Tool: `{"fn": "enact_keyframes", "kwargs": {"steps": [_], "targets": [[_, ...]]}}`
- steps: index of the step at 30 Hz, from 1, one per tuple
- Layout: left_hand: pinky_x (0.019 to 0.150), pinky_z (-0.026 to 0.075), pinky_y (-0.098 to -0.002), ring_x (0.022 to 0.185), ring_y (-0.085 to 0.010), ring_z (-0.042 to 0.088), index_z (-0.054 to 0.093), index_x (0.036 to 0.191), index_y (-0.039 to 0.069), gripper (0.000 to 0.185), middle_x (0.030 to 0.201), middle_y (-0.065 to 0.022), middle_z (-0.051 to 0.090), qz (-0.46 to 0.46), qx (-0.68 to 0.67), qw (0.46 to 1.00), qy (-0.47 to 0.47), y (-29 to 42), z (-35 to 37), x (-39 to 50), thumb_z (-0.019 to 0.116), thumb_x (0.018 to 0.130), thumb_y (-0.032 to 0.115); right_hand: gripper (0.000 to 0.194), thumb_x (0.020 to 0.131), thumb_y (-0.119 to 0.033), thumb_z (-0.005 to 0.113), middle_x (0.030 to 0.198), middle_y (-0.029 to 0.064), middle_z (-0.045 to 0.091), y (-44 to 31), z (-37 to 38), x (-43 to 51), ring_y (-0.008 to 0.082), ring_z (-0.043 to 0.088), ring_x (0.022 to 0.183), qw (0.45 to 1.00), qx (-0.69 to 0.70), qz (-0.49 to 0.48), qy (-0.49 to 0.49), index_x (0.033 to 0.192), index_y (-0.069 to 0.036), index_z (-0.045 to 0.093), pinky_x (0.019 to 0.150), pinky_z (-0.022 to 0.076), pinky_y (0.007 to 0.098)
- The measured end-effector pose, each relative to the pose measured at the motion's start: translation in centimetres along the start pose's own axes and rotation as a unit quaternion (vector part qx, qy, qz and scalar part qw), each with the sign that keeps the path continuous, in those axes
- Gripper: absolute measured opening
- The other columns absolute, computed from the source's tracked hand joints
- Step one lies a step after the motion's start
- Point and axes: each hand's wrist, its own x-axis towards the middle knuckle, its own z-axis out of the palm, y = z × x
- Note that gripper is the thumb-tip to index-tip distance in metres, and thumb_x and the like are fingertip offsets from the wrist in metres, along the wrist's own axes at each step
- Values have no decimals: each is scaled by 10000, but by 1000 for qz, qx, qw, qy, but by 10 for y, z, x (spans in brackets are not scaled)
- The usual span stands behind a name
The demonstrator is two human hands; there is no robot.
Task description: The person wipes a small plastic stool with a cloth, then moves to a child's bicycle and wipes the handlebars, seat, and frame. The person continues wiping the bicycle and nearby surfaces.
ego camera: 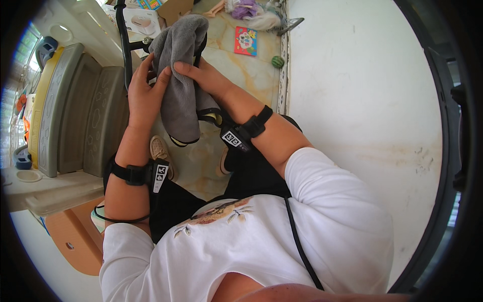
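Note:
A grey plush cloth (180,87) with dark edging and some yellow on its other side hangs in folds between my hands. My left hand (147,85) grips its left side near the top, the thumb on the front and the fingers partly hidden. From the right, my right hand (202,73) pinches the cloth, thumb on the front, the other fingers behind it. Behind the cloth runs a black metal tube frame (126,49) with a bolted joint, partly covered by the fabric.
Plastic steps (71,113) in grey and yellow stand on the left. Boxes (137,19) lie beyond the frame. On the marbled floor are a colourful booklet (246,40), a small green striped ball (277,62) and a doll (245,9), beside a white wall (358,94). An orange-brown panel (75,241) stands lower left.

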Motion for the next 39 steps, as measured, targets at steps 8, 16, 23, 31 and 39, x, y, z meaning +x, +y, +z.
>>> {"fn": "enact_keyframes", "kwargs": {"steps": [8,16,23,31,39], "targets": [[813,490,-292,979,-184,608,501,1310,32,474,1135,-132,597,7,-44,998,-38,2,3,0,633,901,232,749,833,-411,661,1292,150,502,-2,-10,7,215,494,1168,991,-94,-27,87,1337,62,374,988,396,324],[821,479,-264,967,-141,591,527,1268,27,372,1090,-77,610,53,-110,992,1,4,2,0,585,932,174,846,729,-424,768,1262,184,524,-48,-56,-21,238,510,1163,890,-269,-162,331,1293,85,394,982,409,341],[787,471,-245,863,-93,572,544,1226,5,323,979,-44,612,25,-193,981,-20,9,6,0,560,940,152,817,700,-382,790,1298,176,508,-204,-88,-120,321,516,1157,681,-625,-110,365,1351,-60,416,943,438,379],[752,470,-245,809,-91,574,594,1162,28,253,896,-41,611,26,-208,976,-65,2,19,2,539,930,113,659,785,-248,690,1408,125,396,-275,-92,-198,344,427,1231,85,-899,25,429,1380,-228,408,912,421,481],[741,468,-243,795,-93,573,596,1148,22,245,861,-41,597,36,-168,982,-79,-4,19,0,530,928,107,499,893,-208,480,1393,68,407,-238,-151,-207,297,393,1233,-29,-919,177,352,1385,-218,404,904,342,523]]}}
